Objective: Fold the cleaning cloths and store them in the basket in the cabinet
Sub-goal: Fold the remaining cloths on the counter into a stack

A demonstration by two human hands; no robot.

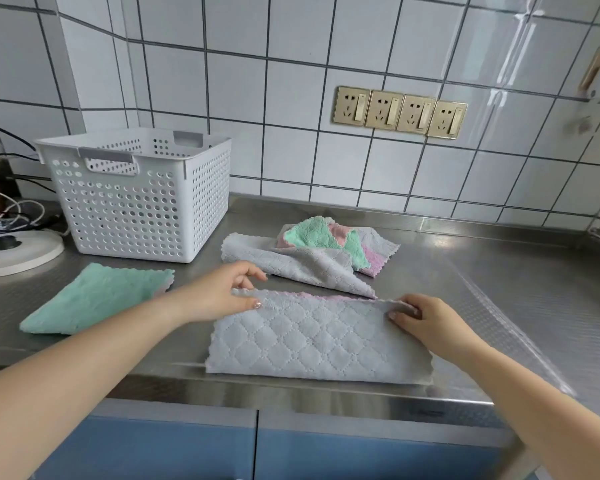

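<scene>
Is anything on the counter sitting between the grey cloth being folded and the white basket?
Nothing visible blocks it. Both hands, left hand and right hand, pinch the far edge of the grey cloth. The white basket stands back-left with bare counter between; the folded green cloth lies to the left, off that line.

the room is bright and evenly lit, a soft daylight tone with nothing dim. strong streaks of glare run down the glossy wall tiles (pixel 520 53) at upper right, and the steel counter (pixel 499 271) throws back pale patches of light along its back edge and front lip. shadows are faint and short, only a thin dark line under the grey cloth (pixel 312 337) and the basket (pixel 136 206). the wide lens bends the tile lines and tilts the wall at the edges. the far right corner and the lower cabinet fronts (pixel 222 452) look smeared and soft.
</scene>
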